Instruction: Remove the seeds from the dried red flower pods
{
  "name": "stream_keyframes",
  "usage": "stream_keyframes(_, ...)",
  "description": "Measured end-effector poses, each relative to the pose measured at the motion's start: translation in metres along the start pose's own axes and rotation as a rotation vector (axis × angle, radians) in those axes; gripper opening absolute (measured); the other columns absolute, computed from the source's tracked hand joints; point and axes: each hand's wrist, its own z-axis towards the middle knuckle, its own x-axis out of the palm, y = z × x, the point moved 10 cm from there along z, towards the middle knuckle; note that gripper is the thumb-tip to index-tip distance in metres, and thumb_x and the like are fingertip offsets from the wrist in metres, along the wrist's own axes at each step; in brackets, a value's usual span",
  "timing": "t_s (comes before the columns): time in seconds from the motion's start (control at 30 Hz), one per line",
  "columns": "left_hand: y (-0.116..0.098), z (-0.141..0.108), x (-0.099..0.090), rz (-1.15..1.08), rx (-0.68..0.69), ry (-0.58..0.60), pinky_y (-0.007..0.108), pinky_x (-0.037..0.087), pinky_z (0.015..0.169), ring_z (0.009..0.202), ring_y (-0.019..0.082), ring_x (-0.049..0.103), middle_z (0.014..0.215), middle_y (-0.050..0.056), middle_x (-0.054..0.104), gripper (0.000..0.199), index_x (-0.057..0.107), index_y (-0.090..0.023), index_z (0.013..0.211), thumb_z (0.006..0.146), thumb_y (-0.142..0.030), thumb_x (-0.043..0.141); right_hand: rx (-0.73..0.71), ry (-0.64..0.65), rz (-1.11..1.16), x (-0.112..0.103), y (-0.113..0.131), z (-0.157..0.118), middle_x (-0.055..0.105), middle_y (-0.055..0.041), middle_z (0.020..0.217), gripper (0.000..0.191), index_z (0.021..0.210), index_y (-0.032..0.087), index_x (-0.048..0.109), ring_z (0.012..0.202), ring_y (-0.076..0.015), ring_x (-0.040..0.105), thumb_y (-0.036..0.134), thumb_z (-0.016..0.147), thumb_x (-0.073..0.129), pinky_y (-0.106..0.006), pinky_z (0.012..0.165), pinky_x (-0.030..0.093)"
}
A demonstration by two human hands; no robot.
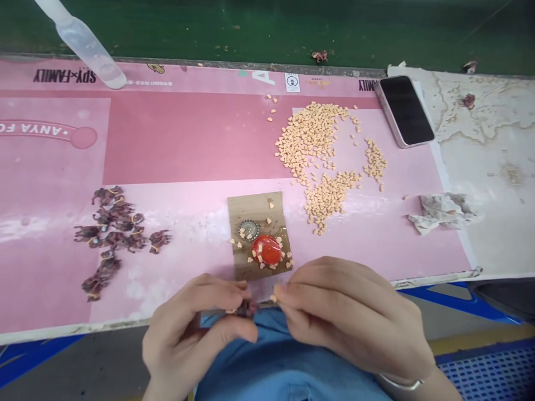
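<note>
My left hand [194, 326] is closed at the table's front edge, pinching a small dark maroon figurine [248, 308] between thumb and fingers. Just to its right, my right hand [346, 309] pinches a tiny cream-coloured piece [273, 298] at its fingertips, apart from the figurine. Beyond both hands lies a brown cardboard square [240, 264]. On it are a red dish-like cap [271, 252] with a glossy surface, a metal bottle cap [249, 229] and several scattered cream pieces. A large spread of cream pieces [309, 133] covers the table further right. Several similar maroon figurines [119, 214] lie clustered at left.
A phone [407, 111] lies at the back right, with a crumpled tissue [445, 211] nearer. The translucent plastic bottle [90, 50] rests at the back left, across the edge of the green surface [209, 28]. Small maroon bits [320, 56] lie on that surface.
</note>
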Motion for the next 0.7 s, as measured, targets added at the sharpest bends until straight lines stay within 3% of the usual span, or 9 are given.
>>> stream_keyframes(0.13, 0.004, -0.003, 0.001, -0.085, -0.095, -0.001, 0.018, 0.066, 0.066, 0.072, 0.014, 0.079, 0.087, -0.002, 0.083, 0.019, 0.081, -0.028, 0.105, 0.087, -0.032, 0.089, -0.023, 0.023, 0.029, 0.004, 0.008, -0.004, 0.082, 0.0029, 0.087, 0.013, 0.109, 0.032, 0.080, 0.072, -0.0161, 0.078, 0.026, 0.097, 0.080, -0.027, 0.072, 0.071)
stream_keyframes(0.37, 0.007, -0.006, 0.006, -0.105, -0.160, -0.017, 0.017, 0.063, 0.064, 0.069, 0.012, 0.076, 0.084, -0.006, 0.082, 0.030, 0.082, -0.045, 0.120, 0.093, -0.035, 0.083, -0.030, 0.109, 0.079, 0.007, 0.011, -0.004, 0.084, 0.0015, 0.094, 0.015, 0.113, 0.029, 0.082, 0.081, -0.0160, 0.081, 0.027, 0.099, 0.079, -0.027, 0.080, 0.072)
stream_keyframes(0.57, 0.005, 0.000, 0.007, -0.076, -0.077, 0.065, 0.017, 0.063, 0.055, 0.060, 0.014, 0.076, 0.079, -0.004, 0.082, 0.036, 0.082, -0.040, 0.122, 0.088, -0.033, 0.088, -0.080, 0.080, 0.054, 0.008, 0.013, -0.006, 0.085, 0.0001, 0.097, 0.016, 0.115, 0.029, 0.083, 0.084, -0.0168, 0.082, 0.029, 0.100, 0.078, -0.026, 0.081, 0.073)
stream_keyframes(0.7, 0.009, -0.005, 0.002, -0.068, -0.102, -0.018, 0.016, 0.064, 0.060, 0.064, 0.012, 0.077, 0.084, -0.005, 0.083, 0.030, 0.083, -0.040, 0.118, 0.088, -0.036, 0.087, -0.094, 0.048, 0.030, 0.010, 0.018, -0.009, 0.086, 0.0002, 0.097, 0.020, 0.115, 0.027, 0.084, 0.085, -0.0179, 0.083, 0.024, 0.095, 0.081, -0.025, 0.081, 0.073)
